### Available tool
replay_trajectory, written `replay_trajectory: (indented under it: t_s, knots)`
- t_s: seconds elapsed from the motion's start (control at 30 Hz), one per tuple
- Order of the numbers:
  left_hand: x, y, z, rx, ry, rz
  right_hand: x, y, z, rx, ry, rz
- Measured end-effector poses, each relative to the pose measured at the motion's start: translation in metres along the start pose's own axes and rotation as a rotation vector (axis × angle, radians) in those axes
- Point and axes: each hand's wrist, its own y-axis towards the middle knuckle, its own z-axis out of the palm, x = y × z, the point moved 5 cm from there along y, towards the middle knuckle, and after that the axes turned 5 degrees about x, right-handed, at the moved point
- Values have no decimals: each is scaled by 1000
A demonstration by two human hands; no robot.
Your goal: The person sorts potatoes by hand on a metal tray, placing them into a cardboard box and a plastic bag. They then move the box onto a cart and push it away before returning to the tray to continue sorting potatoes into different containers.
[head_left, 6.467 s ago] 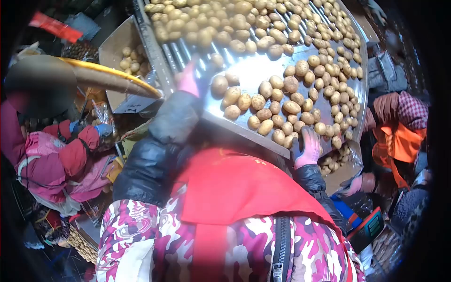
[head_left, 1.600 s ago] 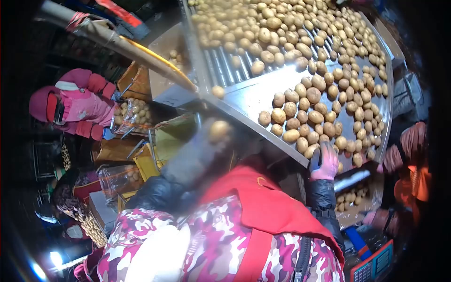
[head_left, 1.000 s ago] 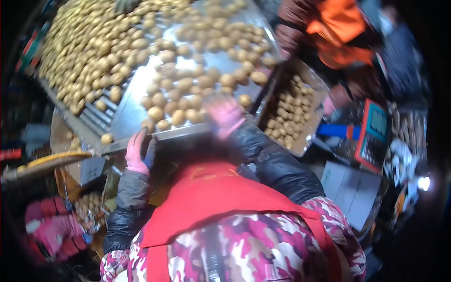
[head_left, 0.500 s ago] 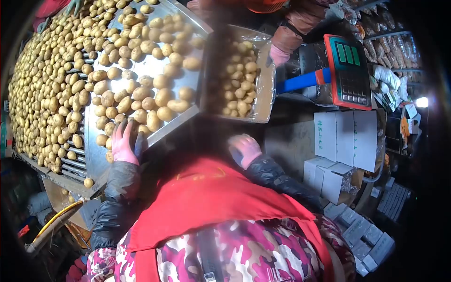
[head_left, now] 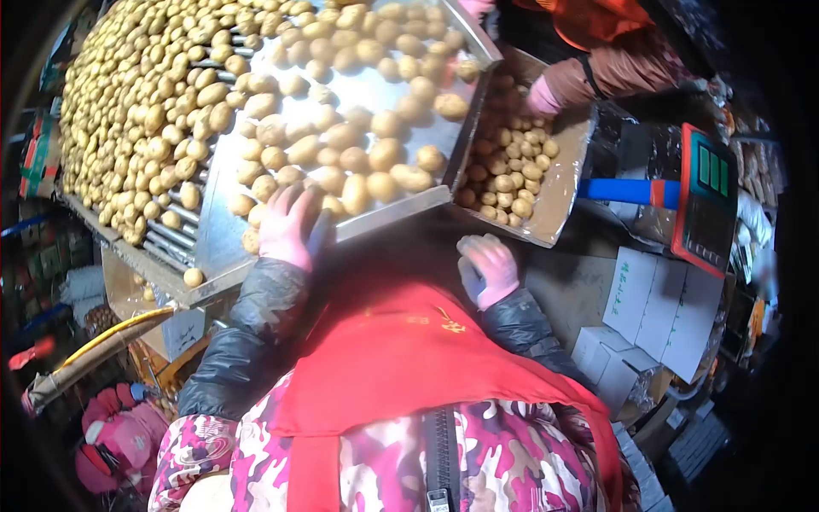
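Observation:
My left hand (head_left: 290,226), in a pink glove with dark patches, rests at the near edge of a metal tray (head_left: 223,205). Its fingers are spread and reach the nearest potatoes (head_left: 354,194); no potato shows in its grasp. My right hand (head_left: 489,271), gloved alike, hangs in the air below a carton (head_left: 573,183) lined with clear plastic. Its fingers are loosely bent and apart, holding nothing visible. Inside that carton lies a heap of small potatoes (head_left: 514,175). A co-worker's pink-gloved hand (head_left: 543,98) reaches in over them.
Left of the tray, a roller conveyor (head_left: 171,243) carries many potatoes. Right of the carton stands a scale with a red-framed display (head_left: 706,192) on a blue post (head_left: 627,190). White boxes (head_left: 661,303) stand at the lower right. A yellow-edged bar (head_left: 111,341) juts out at left.
My view has turned, so the tray and carton sit further right. The co-worker's hand has moved from the carton's rim to above its potatoes. My left hand stays at the tray edge.

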Motion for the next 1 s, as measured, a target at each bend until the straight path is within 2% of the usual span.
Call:
replay_trajectory:
  t_s: [0.1, 0.23, 0.33, 0.57, 0.6, 0.67, 0.73, 0.83, 0.87, 0.9, 0.97, 1.0]
  knots:
    - [-2, -3, -6, -65, -19, 40, 17, 45, -25, -138, 8, -15]
    - [0, -9, -15, -176, -72, 210, 31, 106, -34, -234, 29, -126]
    - [-1, -12, -21, -188, -159, 268, 44, 150, -21, -170, -17, -58]
    - [7, -15, -24, -120, -220, 234, 87, 230, 41, 72, -76, -140]
    - [13, -16, -17, -98, -252, 239, 95, 240, 52, 184, -90, -111]
    - [17, -17, -18, -108, -324, 195, 111, 244, 84, 239, -232, -232]
    - [24, -17, -24, -88, -400, 175, 132, 238, 98, 536, -281, -228]
    - [36, -5, -43, -3, -321, 114, 135, 237, 83, 574, -90, -420]
    - [45, 1, -52, -71, -316, -6, 133, 240, 75, 711, 71, -383]
    - [58, 9, -59, -158, -324, -18, 129, 244, 69, 658, 17, -389]
    - [77, 26, -74, -204, -226, -168, 122, 254, 60, 546, -81, -412]
    - [89, 32, -73, -214, -210, -209, 113, 269, 58, 427, -75, -411]
